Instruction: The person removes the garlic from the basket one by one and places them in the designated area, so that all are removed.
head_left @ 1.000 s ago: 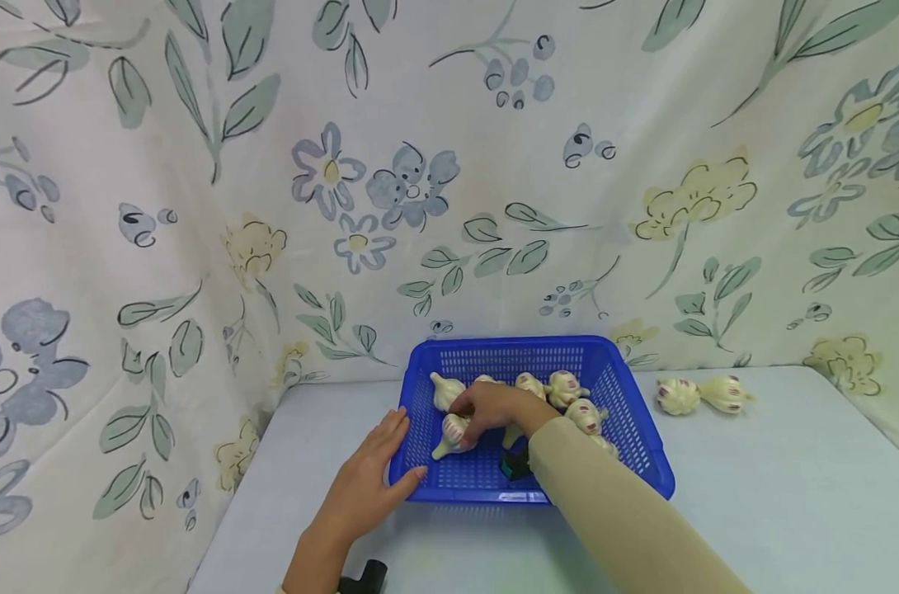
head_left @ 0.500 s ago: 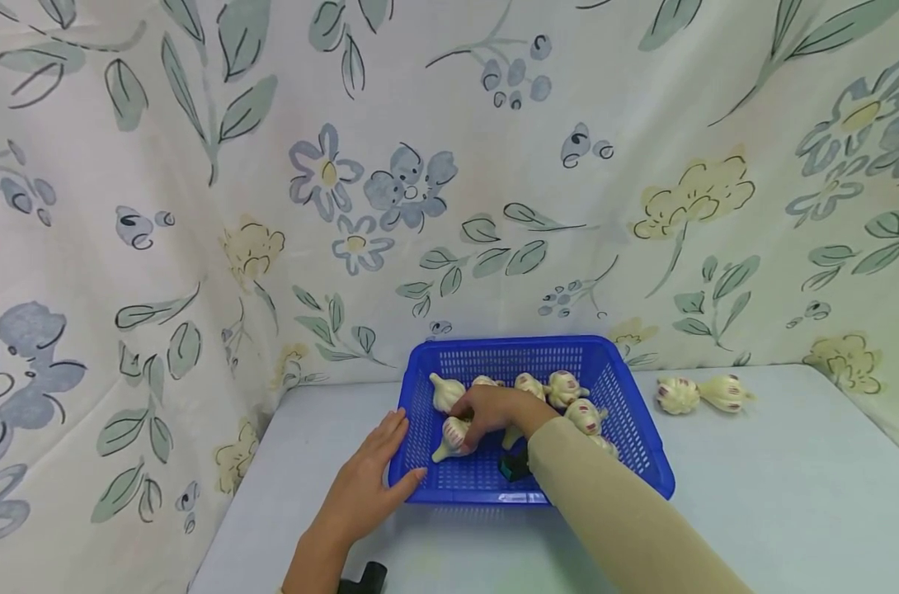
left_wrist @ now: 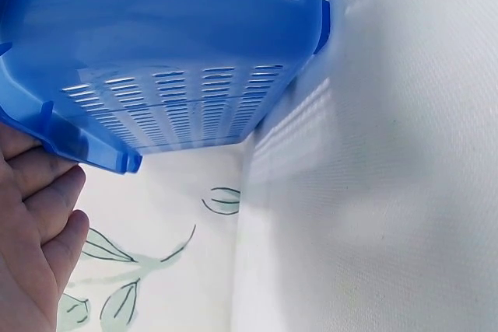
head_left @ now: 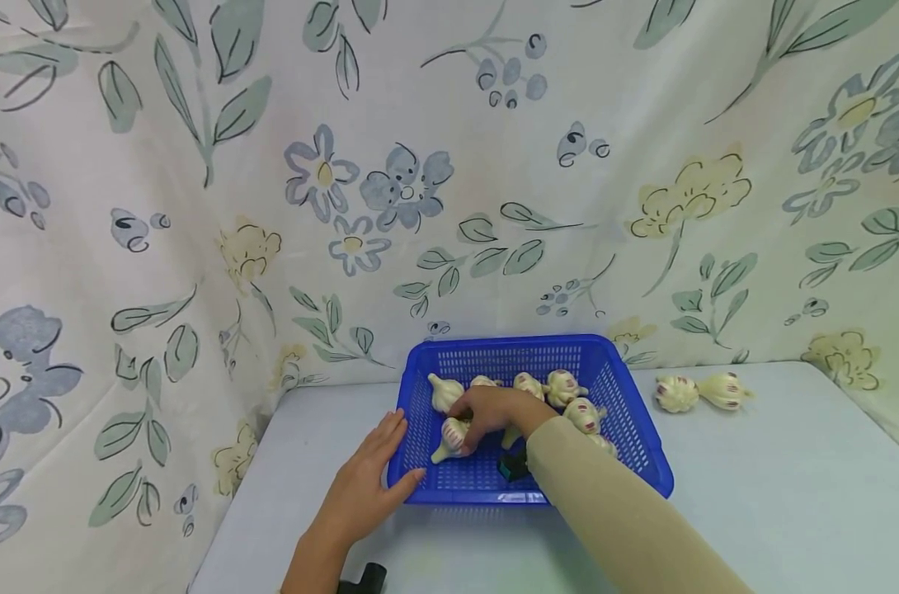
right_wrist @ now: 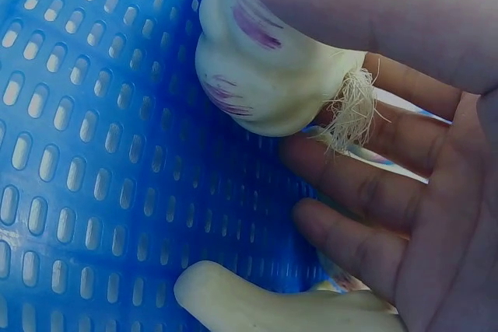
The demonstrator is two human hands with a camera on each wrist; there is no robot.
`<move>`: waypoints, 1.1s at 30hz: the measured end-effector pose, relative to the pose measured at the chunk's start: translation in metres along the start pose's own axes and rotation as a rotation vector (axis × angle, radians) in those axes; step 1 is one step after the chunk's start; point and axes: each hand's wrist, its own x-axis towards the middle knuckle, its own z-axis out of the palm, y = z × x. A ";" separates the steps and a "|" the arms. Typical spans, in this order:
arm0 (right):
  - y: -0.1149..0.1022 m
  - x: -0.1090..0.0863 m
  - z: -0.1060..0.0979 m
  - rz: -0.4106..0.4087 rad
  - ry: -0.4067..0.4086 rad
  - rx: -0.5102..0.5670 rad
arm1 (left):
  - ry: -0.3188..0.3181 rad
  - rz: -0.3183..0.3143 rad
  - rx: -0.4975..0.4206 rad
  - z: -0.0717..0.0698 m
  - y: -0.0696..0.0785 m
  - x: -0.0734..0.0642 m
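Observation:
A blue plastic basket (head_left: 473, 497) holds several garlic bulbs, white with purple streaks. Inside it, my right hand (head_left: 491, 411) grips one garlic bulb (head_left: 454, 436) near the left side, its stem pointing toward the near left. The right wrist view shows the thumb (right_wrist: 373, 13) on one side of that bulb (right_wrist: 264, 60) and fingers on the other, close to its tuft of roots. My left hand (head_left: 370, 477) lies along the basket's left rim with fingers extended. From the left wrist, those fingers (left_wrist: 47, 192) show at the rim's outer edge.
Another garlic bulb (head_left: 445, 393) lies just behind the gripped one, and others (head_left: 585, 415) sit at the basket's right. Two bulbs (head_left: 724, 391) rest on the white table (head_left: 776, 478) right of the basket. A patterned curtain (head_left: 494, 181) hangs behind.

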 end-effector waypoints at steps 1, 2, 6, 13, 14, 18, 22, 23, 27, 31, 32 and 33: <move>0.000 0.000 0.000 -0.002 0.000 0.004 | 0.001 -0.001 -0.002 0.000 0.000 0.000; 0.000 -0.001 0.000 -0.003 0.000 0.007 | 0.003 -0.001 -0.005 0.000 0.000 0.000; -0.001 -0.002 -0.001 -0.011 -0.007 0.022 | 0.001 -0.013 -0.011 0.000 0.000 0.000; 0.000 -0.003 -0.001 -0.024 -0.004 0.024 | -0.001 -0.018 -0.013 0.000 0.001 -0.002; 0.000 -0.003 -0.001 -0.025 -0.004 0.025 | -0.002 -0.018 -0.016 0.000 0.001 -0.002; 0.002 -0.002 0.000 -0.027 -0.008 0.035 | -0.011 -0.022 -0.022 -0.001 0.002 -0.003; 0.002 -0.002 0.000 -0.039 -0.007 0.037 | -0.012 -0.023 -0.020 -0.001 0.003 -0.003; 0.002 -0.003 0.000 -0.040 -0.007 0.039 | -0.010 -0.021 -0.019 -0.001 0.003 -0.002; 0.001 -0.003 -0.001 -0.043 -0.003 0.052 | 0.002 -0.009 -0.019 -0.001 0.002 -0.002; 0.000 -0.003 -0.002 -0.044 -0.001 0.059 | 0.010 0.000 -0.016 -0.001 0.000 -0.001; 0.000 -0.003 -0.002 -0.042 0.001 0.060 | 0.010 0.001 -0.016 0.000 0.000 -0.001; 0.000 -0.002 -0.002 -0.042 0.000 0.060 | 0.011 0.002 -0.015 0.000 0.000 -0.001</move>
